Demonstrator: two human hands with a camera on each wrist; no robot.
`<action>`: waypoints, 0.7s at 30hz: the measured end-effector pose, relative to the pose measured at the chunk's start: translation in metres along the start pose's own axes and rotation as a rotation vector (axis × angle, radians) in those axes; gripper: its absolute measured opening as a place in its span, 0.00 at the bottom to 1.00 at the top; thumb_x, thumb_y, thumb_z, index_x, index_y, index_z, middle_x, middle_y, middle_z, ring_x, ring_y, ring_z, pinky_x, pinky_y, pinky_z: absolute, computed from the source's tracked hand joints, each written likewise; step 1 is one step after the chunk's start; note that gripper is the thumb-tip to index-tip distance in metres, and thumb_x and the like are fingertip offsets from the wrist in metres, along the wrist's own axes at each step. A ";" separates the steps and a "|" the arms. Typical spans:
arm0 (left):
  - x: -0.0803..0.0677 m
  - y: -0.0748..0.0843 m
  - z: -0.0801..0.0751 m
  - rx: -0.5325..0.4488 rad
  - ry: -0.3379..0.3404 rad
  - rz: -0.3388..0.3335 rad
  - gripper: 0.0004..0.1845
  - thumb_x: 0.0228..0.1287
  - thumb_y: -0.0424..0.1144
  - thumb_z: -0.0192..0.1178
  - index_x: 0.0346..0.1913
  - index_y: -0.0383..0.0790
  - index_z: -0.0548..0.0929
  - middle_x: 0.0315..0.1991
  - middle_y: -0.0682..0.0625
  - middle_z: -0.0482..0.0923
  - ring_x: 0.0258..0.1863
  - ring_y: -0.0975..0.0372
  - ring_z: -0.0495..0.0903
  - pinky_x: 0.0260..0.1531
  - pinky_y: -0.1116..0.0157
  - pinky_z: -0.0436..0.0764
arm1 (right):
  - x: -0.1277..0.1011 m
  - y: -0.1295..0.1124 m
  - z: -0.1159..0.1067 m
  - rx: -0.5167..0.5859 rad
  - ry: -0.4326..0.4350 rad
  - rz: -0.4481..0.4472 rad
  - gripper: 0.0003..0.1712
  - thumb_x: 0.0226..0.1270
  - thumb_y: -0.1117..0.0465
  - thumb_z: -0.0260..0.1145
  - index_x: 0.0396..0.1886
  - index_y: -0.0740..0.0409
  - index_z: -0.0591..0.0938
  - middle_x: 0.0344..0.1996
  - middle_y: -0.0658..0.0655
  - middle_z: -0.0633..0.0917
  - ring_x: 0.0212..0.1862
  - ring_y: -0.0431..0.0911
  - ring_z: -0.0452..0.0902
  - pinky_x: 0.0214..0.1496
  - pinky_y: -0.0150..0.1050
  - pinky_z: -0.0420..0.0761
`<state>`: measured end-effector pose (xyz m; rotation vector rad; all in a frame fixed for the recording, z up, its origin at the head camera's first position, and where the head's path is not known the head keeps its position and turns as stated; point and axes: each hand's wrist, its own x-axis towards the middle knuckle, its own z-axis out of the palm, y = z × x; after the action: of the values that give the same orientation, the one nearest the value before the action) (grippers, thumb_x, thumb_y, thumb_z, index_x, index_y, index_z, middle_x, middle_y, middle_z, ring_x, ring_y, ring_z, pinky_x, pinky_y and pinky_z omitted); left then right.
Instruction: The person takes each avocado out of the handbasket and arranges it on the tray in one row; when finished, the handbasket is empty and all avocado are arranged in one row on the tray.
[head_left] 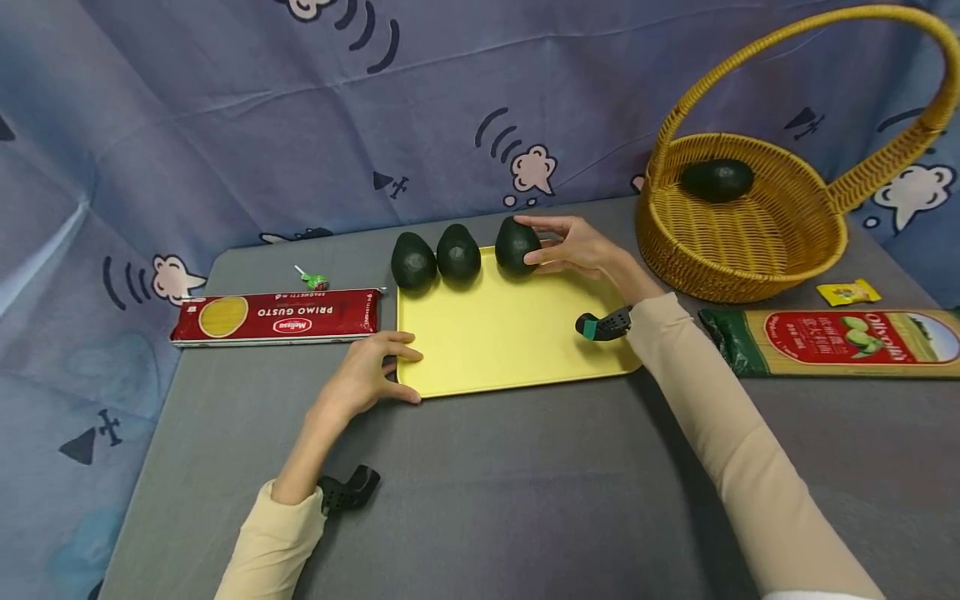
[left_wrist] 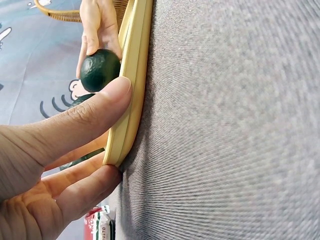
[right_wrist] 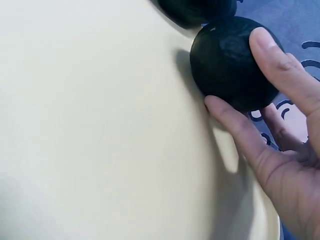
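Observation:
My right hand (head_left: pixel 573 246) grips a dark green avocado (head_left: pixel 516 247) over the far side of a yellow tray (head_left: pixel 510 350). In the right wrist view, the thumb lies on one side of this avocado (right_wrist: pixel 230 65) and the fingers on the other. Left of it, two more avocados stand side by side along the tray's far edge, one (head_left: pixel 458 254) next to the other (head_left: pixel 413 262) at the far left corner. My left hand (head_left: pixel 367 371) holds the tray's near left corner; in the left wrist view the thumb and fingers close on its rim (left_wrist: pixel 131 105).
A wicker basket (head_left: pixel 720 287) with a tall handle stands at the back right, one avocado (head_left: pixel 717 180) inside. A red spaghetti pack (head_left: pixel 281 317) and a green lollipop (head_left: pixel 315 282) lie left of the tray. On the right are another pasta pack (head_left: pixel 855 342) and a small yellow packet (head_left: pixel 848 292).

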<state>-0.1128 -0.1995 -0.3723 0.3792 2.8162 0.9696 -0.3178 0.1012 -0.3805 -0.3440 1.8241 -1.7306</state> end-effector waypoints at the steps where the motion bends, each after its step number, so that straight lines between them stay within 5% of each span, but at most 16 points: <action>1: 0.000 0.000 0.000 0.002 0.000 0.000 0.26 0.38 0.32 0.79 0.45 0.29 0.86 0.57 0.36 0.76 0.59 0.45 0.72 0.47 0.58 0.81 | 0.001 0.000 0.001 0.001 -0.007 0.002 0.42 0.59 0.78 0.65 0.72 0.52 0.65 0.69 0.61 0.62 0.55 0.51 0.74 0.50 0.46 0.81; 12: 0.000 0.000 -0.001 0.007 0.002 0.016 0.26 0.37 0.32 0.79 0.45 0.28 0.86 0.57 0.35 0.76 0.59 0.44 0.72 0.47 0.58 0.81 | 0.006 0.003 0.008 0.032 -0.032 0.012 0.42 0.60 0.78 0.64 0.72 0.52 0.65 0.71 0.60 0.62 0.62 0.54 0.70 0.51 0.43 0.81; 21: 0.001 -0.001 0.001 0.026 0.010 0.025 0.26 0.37 0.33 0.79 0.45 0.29 0.86 0.56 0.36 0.76 0.59 0.45 0.73 0.47 0.58 0.81 | 0.008 0.004 0.013 0.072 -0.066 -0.011 0.40 0.62 0.79 0.62 0.72 0.53 0.64 0.70 0.61 0.63 0.57 0.51 0.74 0.51 0.44 0.81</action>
<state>-0.1137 -0.1994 -0.3731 0.4151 2.8424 0.9424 -0.3156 0.0868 -0.3855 -0.3784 1.7114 -1.7669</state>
